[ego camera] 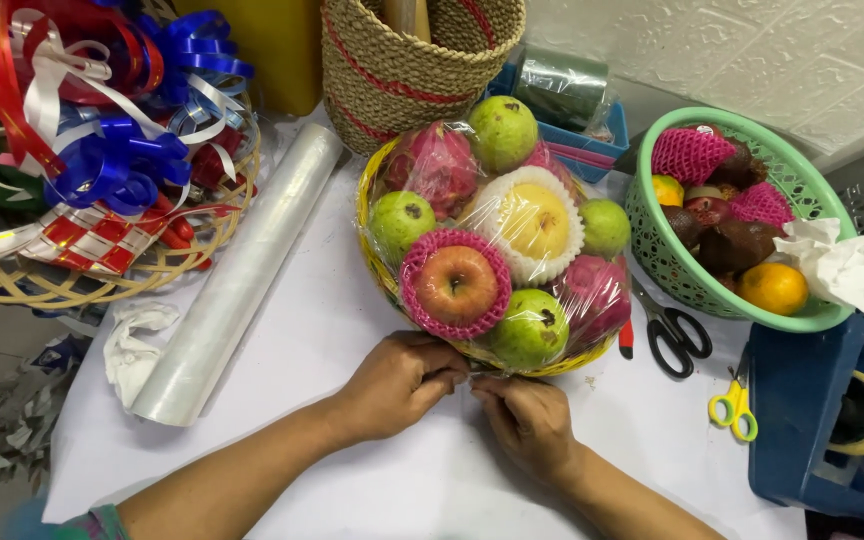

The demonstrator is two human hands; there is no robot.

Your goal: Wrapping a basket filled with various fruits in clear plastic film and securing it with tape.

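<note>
Both forearms enter from the bottom edge. Left hand (399,385) and right hand (527,420) meet fingertip to fingertip, pinching clear wrap (512,240) at the near rim of a yellow fruit basket (372,215) on the white table (332,320). Beside the basket: 1 film roll (242,275) left, black scissors (677,335) and green basket (652,250) right.

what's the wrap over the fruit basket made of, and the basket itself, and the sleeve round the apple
Wrap: thin clear plastic film, glossy and creased. Fruit basket: looks like woven yellow wicker or cane, though plastic is possible. Sleeve round the apple: pink foam netting, soft open mesh.
</note>
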